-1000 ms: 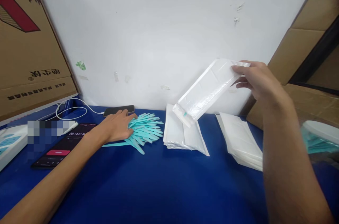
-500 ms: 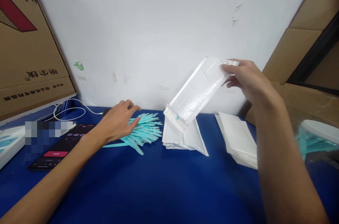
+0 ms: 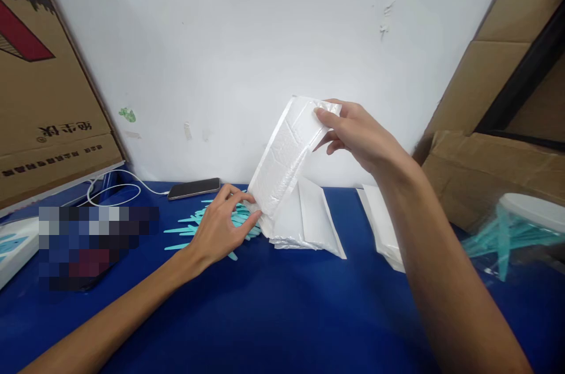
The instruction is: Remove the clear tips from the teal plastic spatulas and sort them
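Near the white wall (image 3: pixel 247 56), a blue tabletop (image 3: pixel 282 315) bears envelopes (image 3: pixel 315 215).

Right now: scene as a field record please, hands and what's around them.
Right hand: pinching white padded envelope by upper end
Left hand: at envelope's lower edge, grip unclear; partly hides turquoise sticks
Below in view: envelope stack
Right side: second white stack, partly hidden
Back left: phone near wall
Surface: blue tabletop

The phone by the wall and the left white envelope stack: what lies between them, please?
In the head view, turquoise sticks lie between the phone and the stack, partly hidden by the left hand.
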`<state>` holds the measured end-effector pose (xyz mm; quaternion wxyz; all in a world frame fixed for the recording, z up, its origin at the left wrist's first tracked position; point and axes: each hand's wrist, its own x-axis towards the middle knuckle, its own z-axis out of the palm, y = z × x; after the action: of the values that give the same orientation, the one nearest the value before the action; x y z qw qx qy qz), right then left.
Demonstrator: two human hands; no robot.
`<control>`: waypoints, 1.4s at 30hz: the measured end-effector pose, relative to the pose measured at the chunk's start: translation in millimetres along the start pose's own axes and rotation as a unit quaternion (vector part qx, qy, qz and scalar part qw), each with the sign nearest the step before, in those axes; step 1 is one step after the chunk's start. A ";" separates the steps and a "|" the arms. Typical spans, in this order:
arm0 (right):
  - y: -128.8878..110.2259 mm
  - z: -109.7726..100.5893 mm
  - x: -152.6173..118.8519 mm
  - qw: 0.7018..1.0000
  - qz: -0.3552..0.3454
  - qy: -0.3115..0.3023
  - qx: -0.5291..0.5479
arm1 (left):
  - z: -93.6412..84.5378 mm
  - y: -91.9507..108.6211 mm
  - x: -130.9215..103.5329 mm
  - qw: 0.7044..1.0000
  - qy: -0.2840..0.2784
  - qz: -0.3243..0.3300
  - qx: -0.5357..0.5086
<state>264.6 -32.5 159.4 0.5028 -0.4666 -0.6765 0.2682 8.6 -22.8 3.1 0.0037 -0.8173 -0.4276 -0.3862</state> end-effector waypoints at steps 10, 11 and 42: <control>-7.4 10.8 -4.6 0.998 0.001 -0.039 0.051 | 9.6 1.7 -1.3 0.993 0.034 -0.078 -0.078; -8.1 12.7 -5.2 0.997 0.002 -0.045 0.056 | 10.7 0.7 -1.3 0.992 0.034 -0.084 -0.090; 22.0 -131.2 -30.4 0.908 0.019 0.365 -0.207 | 1.6 -39.6 17.6 0.849 0.074 -0.298 -0.430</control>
<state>396.3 -64.6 174.0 0.6011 -0.6384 -0.4773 -0.0574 -12.2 15.1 0.3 -0.4320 -0.5396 -0.4398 -0.5734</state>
